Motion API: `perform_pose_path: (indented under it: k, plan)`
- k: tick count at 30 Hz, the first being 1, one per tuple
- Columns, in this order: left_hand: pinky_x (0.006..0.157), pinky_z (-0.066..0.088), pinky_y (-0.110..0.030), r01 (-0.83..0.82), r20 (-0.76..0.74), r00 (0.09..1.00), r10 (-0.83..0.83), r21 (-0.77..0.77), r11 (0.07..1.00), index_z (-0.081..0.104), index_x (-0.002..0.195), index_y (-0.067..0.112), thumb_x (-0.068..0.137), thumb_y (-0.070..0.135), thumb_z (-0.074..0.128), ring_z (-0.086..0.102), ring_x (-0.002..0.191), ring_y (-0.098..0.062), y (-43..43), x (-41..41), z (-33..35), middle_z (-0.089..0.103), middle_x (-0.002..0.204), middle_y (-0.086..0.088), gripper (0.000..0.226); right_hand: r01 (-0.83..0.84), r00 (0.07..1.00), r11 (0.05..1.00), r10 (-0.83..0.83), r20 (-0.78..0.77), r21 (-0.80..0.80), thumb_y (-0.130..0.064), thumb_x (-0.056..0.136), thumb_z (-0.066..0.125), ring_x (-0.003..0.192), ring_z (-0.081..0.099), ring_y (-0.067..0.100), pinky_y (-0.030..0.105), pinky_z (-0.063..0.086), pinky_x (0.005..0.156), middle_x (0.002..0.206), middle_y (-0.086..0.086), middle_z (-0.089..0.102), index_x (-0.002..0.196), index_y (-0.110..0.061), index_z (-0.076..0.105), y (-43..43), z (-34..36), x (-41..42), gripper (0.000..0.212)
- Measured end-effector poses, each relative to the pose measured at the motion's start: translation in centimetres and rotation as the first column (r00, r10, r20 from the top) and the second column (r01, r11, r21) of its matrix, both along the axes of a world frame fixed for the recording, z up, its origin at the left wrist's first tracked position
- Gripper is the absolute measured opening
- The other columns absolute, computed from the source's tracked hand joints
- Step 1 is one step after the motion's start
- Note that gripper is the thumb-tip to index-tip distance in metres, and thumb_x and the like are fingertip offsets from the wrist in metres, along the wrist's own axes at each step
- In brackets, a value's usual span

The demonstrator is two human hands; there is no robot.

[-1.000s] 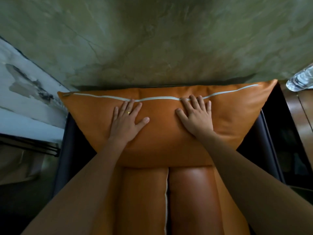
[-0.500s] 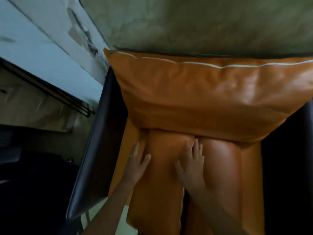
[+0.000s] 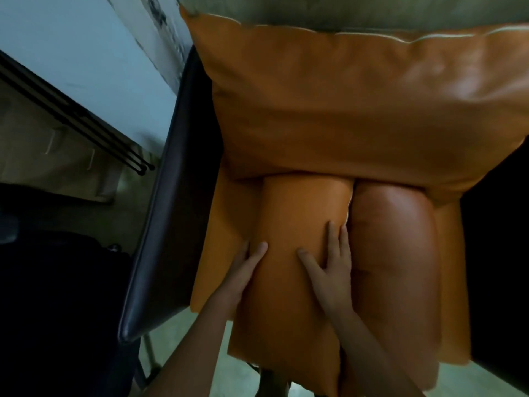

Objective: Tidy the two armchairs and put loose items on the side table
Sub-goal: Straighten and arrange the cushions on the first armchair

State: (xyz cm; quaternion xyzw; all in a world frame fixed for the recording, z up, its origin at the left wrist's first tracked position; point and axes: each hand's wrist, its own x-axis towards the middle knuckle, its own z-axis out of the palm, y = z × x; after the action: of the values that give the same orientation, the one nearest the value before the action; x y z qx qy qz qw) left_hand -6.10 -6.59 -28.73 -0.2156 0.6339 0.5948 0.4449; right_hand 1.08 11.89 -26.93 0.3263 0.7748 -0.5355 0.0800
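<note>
Both hands have come down off the back cushion, where they lay flat a second ago, and now sit on the seat. The left hand (image 3: 246, 267) lies along the outer side of the left seat pad (image 3: 297, 213), with its thumb on top and its straight fingers slipped into the crease beside the pad (their tips are hidden there). The right hand (image 3: 333, 267) rests on the same pad from the other side. Its thumb is spread across the top and its fingers are laid straight and close together into the seam between this pad and the right seat pad (image 3: 400, 239). Neither hand is curled round anything; both press with the fingers out, and the pad lies between them.

The two pads lie side by side, long and rounded, in shiny orange leather, and their far ends are tucked under the lower edge of the back cushion (image 3: 357, 110). That cushion is wide and creased, has pale piping along its top, and leans against a greenish wall (image 3: 343, 10). Pads and cushion all sit on the armchair (image 3: 211, 270), whose dark armrest (image 3: 160, 224) runs down the left side. Past the armrest, a pale wall panel (image 3: 71, 53) meets a set of thin black rods (image 3: 86, 124). A pale floor (image 3: 186, 333) shows below the seat's front edge.
</note>
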Motion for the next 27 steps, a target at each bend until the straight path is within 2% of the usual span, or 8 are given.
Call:
perform_pose_path:
  k: [5, 10, 13, 15, 17, 20, 24, 27]
  plan:
    - [0.102, 0.053, -0.048, 0.022, -0.122, 0.992, -0.026, -0.037, 0.999, 0.029, 0.146, 0.060, 0.072, 0.066, 0.079, 0.059, 0.124, -0.015, -3.3, 2.5, 3.2, 0.050, 0.143, 0.015, 0.090, 0.050, 0.999, 0.988, -0.049, 0.013, -0.149, -0.065, 0.085, 0.060, 0.151, 0.017, 0.012, 0.054, 0.033, 0.117, 0.164, -0.029, 0.001, 0.146, -0.069, 0.010, -1.8, 0.7, 1.6, 0.079]
    - [0.103, 0.049, -0.035, 0.030, -0.251, 0.966, -0.067, -0.149, 0.988, 0.028, 0.149, 0.058, 0.067, 0.060, 0.085, 0.051, 0.121, 0.004, -7.8, 3.6, 6.1, 0.048, 0.136, 0.027, 0.100, 0.051, 0.999, 0.940, -0.044, 0.027, -0.339, -0.073, 0.088, 0.053, 0.149, 0.027, 0.016, 0.058, 0.036, 0.115, 0.165, -0.024, 0.009, 0.141, -0.075, 0.010, -5.0, 0.3, 2.1, 0.068]
    - [0.106, 0.049, -0.044, -0.133, -0.241, 0.966, 0.094, -0.152, 0.979, 0.026, 0.142, 0.065, 0.063, 0.058, 0.088, 0.056, 0.127, -0.009, -9.7, 3.7, 5.6, 0.057, 0.137, 0.018, 0.101, -0.011, 0.994, 0.944, 0.045, 0.095, -0.330, -0.074, 0.091, 0.040, 0.151, 0.024, 0.022, 0.061, 0.029, 0.118, 0.167, -0.015, 0.010, 0.133, -0.083, 0.006, -5.6, -0.5, 0.8, 0.055]
    - [0.108, 0.046, -0.052, -0.079, -0.209, 0.977, 0.044, -0.164, 0.983, 0.022, 0.143, 0.067, 0.063, 0.054, 0.090, 0.051, 0.134, -0.017, -9.6, 3.7, 4.9, 0.051, 0.145, 0.013, 0.107, -0.065, 0.990, 0.950, 0.101, 0.103, -0.306, -0.074, 0.092, 0.037, 0.153, 0.019, 0.022, 0.060, 0.025, 0.120, 0.168, -0.015, 0.008, 0.127, -0.085, 0.002, -5.6, -1.2, 0.5, 0.050]
    - [0.107, 0.047, -0.047, 0.059, -0.195, 0.976, -0.095, -0.181, 0.982, 0.021, 0.148, 0.062, 0.067, 0.047, 0.091, 0.049, 0.132, -0.015, -8.8, 3.5, 4.3, 0.045, 0.150, 0.012, 0.107, -0.099, 0.985, 0.944, 0.138, 0.104, -0.314, -0.081, 0.085, 0.040, 0.154, 0.017, 0.019, 0.060, 0.026, 0.120, 0.167, -0.020, 0.005, 0.128, -0.085, 0.001, -5.6, -1.8, 1.0, 0.058]
    - [0.107, 0.047, -0.051, 0.017, -0.173, 0.984, -0.046, -0.161, 0.987, 0.021, 0.148, 0.062, 0.070, 0.044, 0.090, 0.049, 0.134, -0.018, -9.2, 2.9, 3.3, 0.044, 0.152, 0.009, 0.106, -0.136, 0.977, 0.938, 0.181, 0.114, -0.320, -0.087, 0.079, 0.047, 0.153, 0.017, 0.019, 0.061, 0.029, 0.118, 0.166, -0.024, 0.001, 0.136, -0.080, -0.001, -5.9, -2.0, 2.0, 0.075]
    - [0.107, 0.045, -0.059, 0.045, -0.142, 0.988, -0.067, -0.154, 0.987, 0.020, 0.144, 0.068, 0.064, 0.054, 0.090, 0.048, 0.136, -0.022, -9.9, 2.9, 2.8, 0.040, 0.155, 0.007, 0.107, -0.195, 0.971, 0.939, 0.225, 0.080, -0.285, -0.067, 0.092, 0.051, 0.152, 0.009, 0.016, 0.053, 0.029, 0.119, 0.165, -0.024, -0.012, 0.142, -0.074, -0.002, -6.6, -1.7, 2.6, 0.073]
    - [0.104, 0.049, -0.057, -0.058, -0.142, 0.989, 0.041, -0.114, 0.992, 0.026, 0.143, 0.068, 0.063, 0.057, 0.089, 0.051, 0.132, -0.022, -9.8, 3.6, 3.0, 0.042, 0.153, 0.007, 0.102, -0.231, 0.966, 0.931, 0.254, 0.046, -0.284, -0.067, 0.086, 0.061, 0.146, 0.009, 0.010, 0.046, 0.037, 0.113, 0.161, -0.028, -0.018, 0.139, -0.077, -0.002, -7.3, -1.1, 3.0, 0.083]
